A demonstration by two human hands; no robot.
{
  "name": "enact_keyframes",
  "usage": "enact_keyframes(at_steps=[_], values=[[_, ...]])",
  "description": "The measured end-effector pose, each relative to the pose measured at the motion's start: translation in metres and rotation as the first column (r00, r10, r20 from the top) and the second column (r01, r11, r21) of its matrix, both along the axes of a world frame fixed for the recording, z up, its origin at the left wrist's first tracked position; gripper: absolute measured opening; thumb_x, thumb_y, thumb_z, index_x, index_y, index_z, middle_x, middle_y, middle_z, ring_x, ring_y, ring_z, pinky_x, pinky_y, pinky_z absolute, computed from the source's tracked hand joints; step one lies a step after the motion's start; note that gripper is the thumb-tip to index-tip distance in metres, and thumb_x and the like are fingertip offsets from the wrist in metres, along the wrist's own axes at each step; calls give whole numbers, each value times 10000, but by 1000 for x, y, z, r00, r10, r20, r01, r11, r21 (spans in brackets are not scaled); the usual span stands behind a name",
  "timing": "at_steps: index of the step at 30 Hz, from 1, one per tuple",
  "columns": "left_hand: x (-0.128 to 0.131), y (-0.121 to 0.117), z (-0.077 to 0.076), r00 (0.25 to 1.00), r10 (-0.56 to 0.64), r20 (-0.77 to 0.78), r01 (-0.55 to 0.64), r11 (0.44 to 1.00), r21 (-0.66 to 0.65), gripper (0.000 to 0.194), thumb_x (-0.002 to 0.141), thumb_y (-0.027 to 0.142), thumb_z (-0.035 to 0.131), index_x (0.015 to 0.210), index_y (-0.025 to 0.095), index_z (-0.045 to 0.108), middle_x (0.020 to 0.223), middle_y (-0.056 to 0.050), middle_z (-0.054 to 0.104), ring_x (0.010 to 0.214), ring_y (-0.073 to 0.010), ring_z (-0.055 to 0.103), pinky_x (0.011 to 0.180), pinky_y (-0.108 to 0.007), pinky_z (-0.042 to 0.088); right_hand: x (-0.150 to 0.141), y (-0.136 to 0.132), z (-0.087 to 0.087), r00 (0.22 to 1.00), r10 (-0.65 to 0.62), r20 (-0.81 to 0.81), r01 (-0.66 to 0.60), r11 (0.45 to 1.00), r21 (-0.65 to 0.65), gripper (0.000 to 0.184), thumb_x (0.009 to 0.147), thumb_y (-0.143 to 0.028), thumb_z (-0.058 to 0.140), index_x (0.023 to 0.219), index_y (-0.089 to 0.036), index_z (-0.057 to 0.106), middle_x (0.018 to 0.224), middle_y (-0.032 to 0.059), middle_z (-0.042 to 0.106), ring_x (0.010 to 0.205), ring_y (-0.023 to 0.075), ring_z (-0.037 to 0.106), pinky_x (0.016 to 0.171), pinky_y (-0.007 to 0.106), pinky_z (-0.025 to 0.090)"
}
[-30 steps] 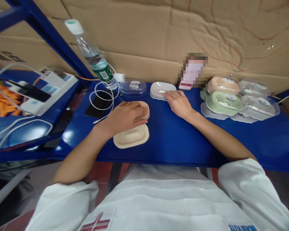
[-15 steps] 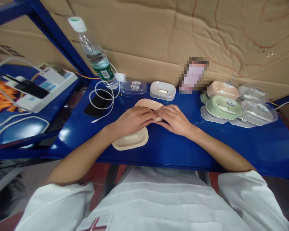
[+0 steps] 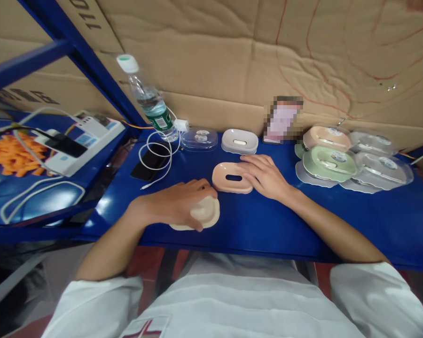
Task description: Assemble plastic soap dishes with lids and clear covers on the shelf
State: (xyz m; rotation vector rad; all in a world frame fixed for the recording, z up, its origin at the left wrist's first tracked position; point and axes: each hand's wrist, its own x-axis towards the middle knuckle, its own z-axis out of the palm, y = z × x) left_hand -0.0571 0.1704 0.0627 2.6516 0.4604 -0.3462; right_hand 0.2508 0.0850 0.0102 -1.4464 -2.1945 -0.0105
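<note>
A cream oval dish point(image 3: 208, 212) lies near the table's front edge under my left hand point(image 3: 178, 202). The thumb is on its near side and the fingers curl over the far side, hiding its left part. Farther back is a peach oval dish point(image 3: 223, 178) with a long slot through its middle, the blue table showing through. My right hand point(image 3: 268, 176) grips the peach dish's right end, fingers over the far rim and another digit at the right edge. Whether my left palm hides a small piece cannot be seen.
Behind stand a white oval dish point(image 3: 239, 141) and a clear lid point(image 3: 199, 141). A water bottle point(image 3: 153, 108), black phone point(image 3: 150, 162) and coiled white cable are to the left. Stacked lidded dishes point(image 3: 329, 162) sit right. A pixelated upright device point(image 3: 282, 119) leans against the cardboard.
My hands were together over a small pale piece and have parted. The left came down and nearer onto the cream dish; the right went to the peach dish's end. The view shifted slightly.
</note>
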Motion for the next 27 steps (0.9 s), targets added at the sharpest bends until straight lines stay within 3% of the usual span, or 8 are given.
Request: enact_keyframes(at_steps=[4, 8, 11, 13, 15, 18, 22, 27], values=[[-2, 1, 2, 1000, 16, 27, -16, 1000, -14, 505, 902, 391, 777, 1383, 339, 632, 1415, -43, 658, 1249, -276, 681, 987, -350, 529, 3, 34, -4, 984, -178, 7, 178, 984, 15, 479, 1134, -387, 411, 1522, -180, 601, 1616, 161, 581, 1515, 334, 515, 1218, 572, 408], [0, 16, 0, 995, 66, 71, -64, 998, -29, 456, 963, 493, 729, 1377, 322, 646, 1365, -44, 678, 1194, -256, 712, 944, -336, 555, 9, 56, -11, 977, -211, -25, 209, 975, -73, 449, 1114, -399, 468, 1456, -172, 650, 1477, 179, 693, 1397, 356, 617, 1159, 598, 452], [7, 35, -11, 938, 137, 318, -171, 982, 84, 335, 1100, 467, 509, 1315, 263, 664, 1309, -83, 706, 1180, -254, 714, 1009, -383, 560, 13, 46, -13, 984, -178, -33, 173, 979, -104, 417, 1113, -420, 485, 1406, -197, 682, 1386, 161, 748, 1312, 339, 678, 1097, 571, 503], [13, 53, -23, 850, 187, 493, -346, 903, 255, 378, 1117, 376, 448, 1404, 196, 616, 1422, -168, 665, 1350, -309, 638, 1151, -496, 500, 16, 30, -11, 991, -129, -39, 124, 986, -113, 407, 1116, -431, 489, 1396, -214, 689, 1393, 142, 748, 1319, 326, 678, 1089, 553, 513], [18, 72, -37, 823, 195, 534, -437, 819, 373, 476, 1093, 306, 476, 1543, 157, 515, 1583, -231, 553, 1498, -356, 518, 1238, -604, 403, 17, 11, -9, 996, -52, -70, 42, 990, -133, 398, 1124, -427, 485, 1403, -227, 687, 1412, 120, 742, 1337, 304, 670, 1107, 533, 508], [19, 95, -52, 851, 212, 480, -445, 776, 446, 518, 1056, 277, 538, 1563, 172, 524, 1605, -230, 547, 1503, -393, 510, 1229, -667, 378, 14, -9, -10, 990, 27, -137, -47, 988, -148, 388, 1138, -419, 469, 1410, -248, 686, 1417, 94, 742, 1358, 274, 657, 1138, 512, 491], [15, 99, -53, 814, 249, 525, -500, 759, 416, 370, 1057, 420, 601, 1342, 222, 728, 1304, -160, 729, 1263, -355, 667, 1117, -584, 488, 2, -18, -19, 973, 93, -211, -119, 986, -116, 396, 1154, -418, 415, 1349, -270, 726, 1372, 67, 768, 1367, 250, 652, 1149, 492, 475], [21, 67, -43, 717, 211, 664, -505, 814, 287, 360, 1094, 507, 552, 1212, 255, 780, 1163, -89, 749, 1114, -259, 691, 1027, -434, 539, -5, -19, -25, 962, 152, -226, -176, 980, -90, 453, 1151, -446, 389, 1451, -256, 671, 1447, 87, 726, 1396, 265, 629, 1179, 510, 458]])
